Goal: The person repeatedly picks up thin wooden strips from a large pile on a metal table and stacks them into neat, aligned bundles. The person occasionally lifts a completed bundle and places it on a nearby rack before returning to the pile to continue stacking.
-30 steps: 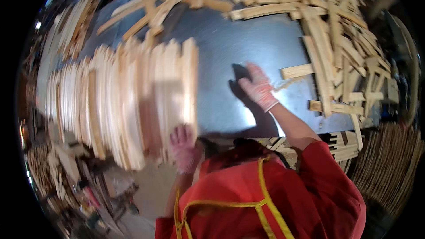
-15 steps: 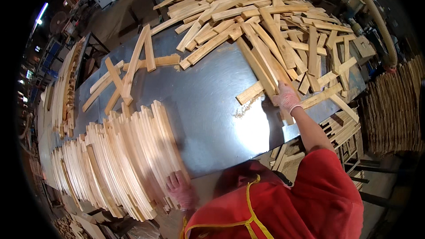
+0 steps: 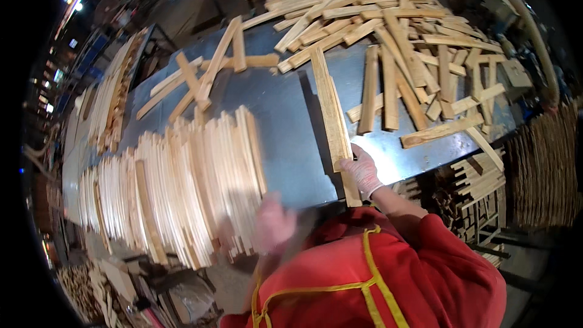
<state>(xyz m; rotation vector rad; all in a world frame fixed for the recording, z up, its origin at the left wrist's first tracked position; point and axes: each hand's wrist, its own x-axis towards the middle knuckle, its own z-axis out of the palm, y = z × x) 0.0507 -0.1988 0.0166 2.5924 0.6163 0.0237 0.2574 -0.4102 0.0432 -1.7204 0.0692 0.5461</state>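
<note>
Head view — right hand (image 3: 364, 173) grasping wooden slats (image 3: 331, 109), left hand (image 3: 274, 222) too blurred to tell whether it holds anything.

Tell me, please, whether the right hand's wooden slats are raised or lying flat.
Raised, it seems: at their far end, the wooden slats stand apart from their shadow on the metal table.

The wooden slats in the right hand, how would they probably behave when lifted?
The slats are probably stiff, extending nearly straight from the right hand. Flat sides suggest they would hardly roll. With their ends offset, they might slide against each other.
</note>
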